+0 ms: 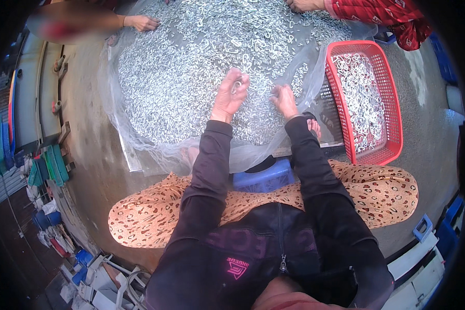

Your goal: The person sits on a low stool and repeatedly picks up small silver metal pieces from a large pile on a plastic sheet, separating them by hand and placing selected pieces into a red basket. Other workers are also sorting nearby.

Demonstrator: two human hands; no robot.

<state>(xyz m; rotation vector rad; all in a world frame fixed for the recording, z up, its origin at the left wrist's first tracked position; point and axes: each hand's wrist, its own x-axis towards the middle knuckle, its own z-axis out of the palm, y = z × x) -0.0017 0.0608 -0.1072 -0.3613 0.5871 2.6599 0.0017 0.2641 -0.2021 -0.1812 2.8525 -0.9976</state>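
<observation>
Fingers [239,77] of the left hand [228,99] curl in toward the thumb above a broad spread of small silvery pieces [165,93]; a whitish curl seems to show between them, though it is too small to say whether it is gripped. To its right, the right hand [285,101] is bunched at the fingertips, low over the same spread, and I cannot tell whether anything is pinched there. The silvery pieces lie on a translucent sheet [112,111], its edge rumpled all round, with larger white curled pieces [237,45] scattered among them ahead of the left hand. Beside the sheet, on the right, stands a red basket [392,121] (slatted and long) with more white loops [366,116] over its floor. A blue crate [263,178] sits between the person's patterned knees [147,212]. Across the spread, a co-worker's hand [142,23] reaches in at upper left, and another co-worker's hand [306,4], below a red patterned sleeve [369,11], rests at the far right edge
</observation>
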